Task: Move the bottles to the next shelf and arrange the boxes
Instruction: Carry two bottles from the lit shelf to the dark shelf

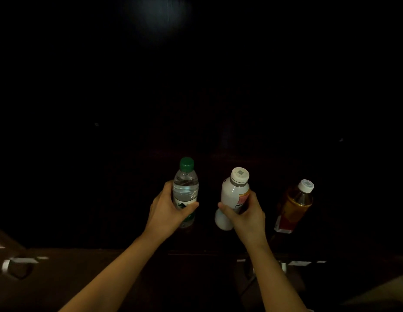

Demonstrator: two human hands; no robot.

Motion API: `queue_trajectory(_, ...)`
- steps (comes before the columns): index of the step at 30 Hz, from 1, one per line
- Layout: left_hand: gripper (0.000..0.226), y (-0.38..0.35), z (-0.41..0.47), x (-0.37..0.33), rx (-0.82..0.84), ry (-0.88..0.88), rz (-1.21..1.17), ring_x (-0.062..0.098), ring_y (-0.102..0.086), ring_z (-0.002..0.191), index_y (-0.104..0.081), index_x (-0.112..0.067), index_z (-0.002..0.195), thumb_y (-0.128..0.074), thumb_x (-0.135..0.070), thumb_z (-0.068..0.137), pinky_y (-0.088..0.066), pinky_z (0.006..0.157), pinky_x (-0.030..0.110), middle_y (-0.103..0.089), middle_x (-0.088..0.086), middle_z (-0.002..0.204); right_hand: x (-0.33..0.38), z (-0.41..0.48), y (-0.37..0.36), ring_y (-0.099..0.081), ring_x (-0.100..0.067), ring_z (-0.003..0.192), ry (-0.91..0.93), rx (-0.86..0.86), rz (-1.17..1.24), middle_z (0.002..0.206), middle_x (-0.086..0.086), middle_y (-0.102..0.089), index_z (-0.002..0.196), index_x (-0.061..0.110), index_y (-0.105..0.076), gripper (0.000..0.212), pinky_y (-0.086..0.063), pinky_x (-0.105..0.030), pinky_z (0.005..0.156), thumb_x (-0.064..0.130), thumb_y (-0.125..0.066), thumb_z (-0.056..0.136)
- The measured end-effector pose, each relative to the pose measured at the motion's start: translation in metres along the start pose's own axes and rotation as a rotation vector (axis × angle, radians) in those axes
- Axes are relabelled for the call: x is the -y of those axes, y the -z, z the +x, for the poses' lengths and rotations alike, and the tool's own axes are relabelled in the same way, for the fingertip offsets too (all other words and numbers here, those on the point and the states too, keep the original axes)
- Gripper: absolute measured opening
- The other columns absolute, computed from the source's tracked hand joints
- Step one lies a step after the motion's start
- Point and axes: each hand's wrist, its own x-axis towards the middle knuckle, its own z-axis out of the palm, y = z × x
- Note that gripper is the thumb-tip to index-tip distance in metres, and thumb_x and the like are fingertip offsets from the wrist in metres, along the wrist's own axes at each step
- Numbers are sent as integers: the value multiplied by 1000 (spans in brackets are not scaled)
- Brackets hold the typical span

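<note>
The scene is very dark. My left hand (167, 210) is wrapped around a clear water bottle (185, 188) with a green cap, held upright. To its right, my right hand (247, 212) grips a white bottle (232, 194) with a white cap and a pink-orange label, tilted slightly. Further right stands a bottle of amber drink (293, 206) with a white cap and a red label, untouched by either hand. The surface under the bottles is hidden in the dark. No boxes can be made out.
A brown ledge (83, 266) runs across the bottom of the view, with pale tags (22, 260) at the left and pale tags (299, 263) at the right. A faint glow (158, 12) shows at the top. Everything else is black.
</note>
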Motion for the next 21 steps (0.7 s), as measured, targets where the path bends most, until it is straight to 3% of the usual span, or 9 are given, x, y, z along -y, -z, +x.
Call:
queue_trajectory(3, 72, 3, -3, -1, 23, 10, 2, -18, -56, 100, -47, -34, 129, -83, -50, 69, -45, 71, 2, -62, -24, 108, 2, -1, 1, -58, 2, 113, -5, 15, -3, 127, 14, -61, 141, 26, -47, 86, -52, -32, 97, 42, -89, 68)
queue_trajectory(5, 74, 4, -4, -2, 46, 18, 5, -13, -58, 102, -46, -31, 131, -82, -51, 69, -45, 72, 3, -62, -23, 110, 4, -1, 3, -58, -6, 117, -5, 22, -10, 130, 12, -60, 144, 25, -44, 90, -52, -36, 100, 40, -90, 68)
queue_trajectory(9, 84, 8, -10, -4, 77, 2, 24, -2, -56, 113, -40, -33, 138, -82, -53, 68, -40, 79, 6, -59, -19, 124, 13, -4, 5, -55, -6, 119, 22, 24, -13, 131, 15, -56, 145, 30, -39, 95, -51, -36, 101, 39, -91, 67)
queue_trajectory(12, 98, 13, -18, 2, 61, 19, 72, 8, -48, 128, -31, -30, 147, -80, -59, 67, -38, 93, 16, -50, -9, 143, 17, -11, 10, -51, -11, 130, 60, -13, -31, 144, 8, -52, 149, 27, -36, 100, -48, -38, 105, 46, -89, 67)
queue_trajectory(15, 109, 24, -26, 7, 24, 66, 121, 15, -39, 139, -25, -25, 152, -74, -69, 66, -36, 103, 28, -39, -1, 154, 24, -23, 15, -40, -16, 141, 78, -64, -74, 154, 2, -42, 153, 23, -31, 108, -41, -41, 111, 64, -80, 66)
queue_trajectory(17, 109, 34, -32, 6, 5, 45, 132, 14, -38, 139, -24, -26, 152, -66, -78, 66, -35, 103, 28, -37, -2, 155, 31, -35, 17, -36, -14, 142, 123, -131, -123, 154, 2, -39, 152, 24, -33, 101, -36, -32, 109, 68, -73, 70)
queue_trajectory(19, 104, 47, -38, 2, -31, 11, 140, 12, -39, 138, -25, -29, 150, -59, -82, 67, -34, 99, 25, -38, -5, 153, 44, -46, 18, -36, -9, 136, 219, -222, -183, 149, 3, -43, 147, 24, -39, 83, -28, -17, 102, 61, -71, 80)
queue_trajectory(21, 98, 60, -41, -3, -74, -27, 141, 9, -40, 135, -28, -31, 148, -54, -84, 70, -34, 96, 23, -39, -7, 150, 61, -53, 18, -38, -7, 128, 318, -293, -229, 140, 4, -48, 139, 22, -48, 64, -28, -11, 95, 53, -68, 86)
